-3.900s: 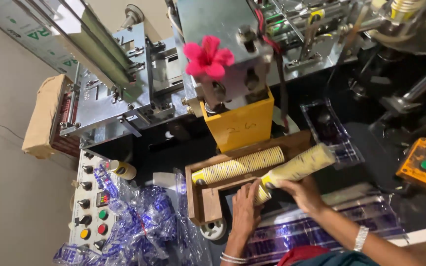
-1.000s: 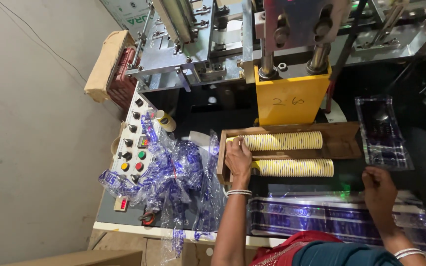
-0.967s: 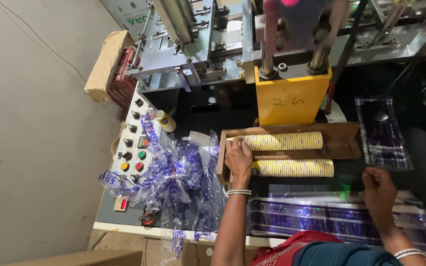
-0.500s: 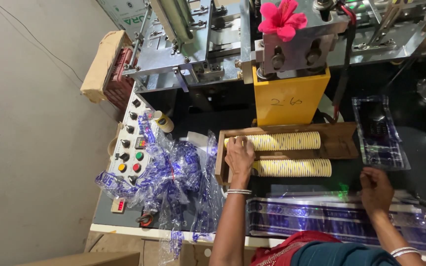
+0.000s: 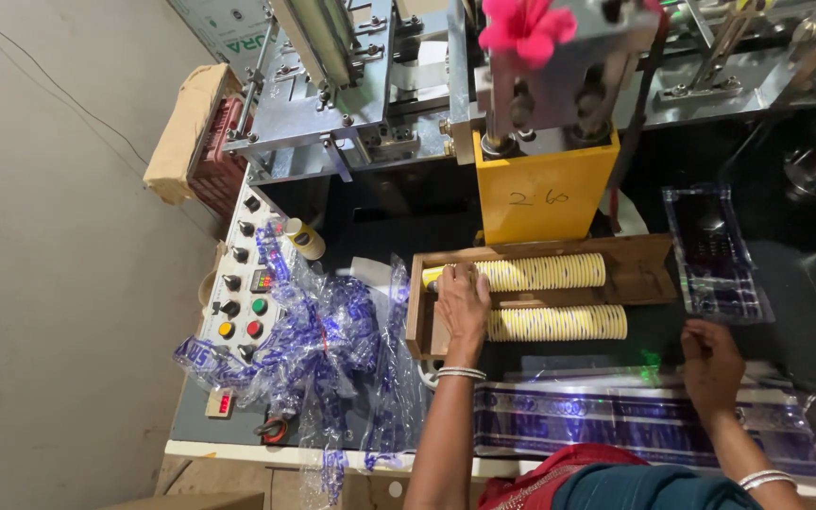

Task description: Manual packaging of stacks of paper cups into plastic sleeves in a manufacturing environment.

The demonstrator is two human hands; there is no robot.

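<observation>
Head view, my left hand [image 5: 463, 304] fingers spread flat on the yellow cup stacks' [image 5: 540, 272] ends in the wooden tray [image 5: 649, 274], right hand [image 5: 710, 364] fingers curled loosely over printed film [image 5: 616, 416] on the bench.

One head-worn view looks steeply down from above the person, close over the worktop [image 5: 380, 430]; the left hand's grip [image 5: 463, 304] sits mid-frame, the machine beyond it at the top, a bare floor to its left.

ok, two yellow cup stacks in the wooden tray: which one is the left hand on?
The left hand rests on the end of the upper cup stack, the one nearer the yellow machine block. The lower cup stack lies untouched beside it.
</observation>
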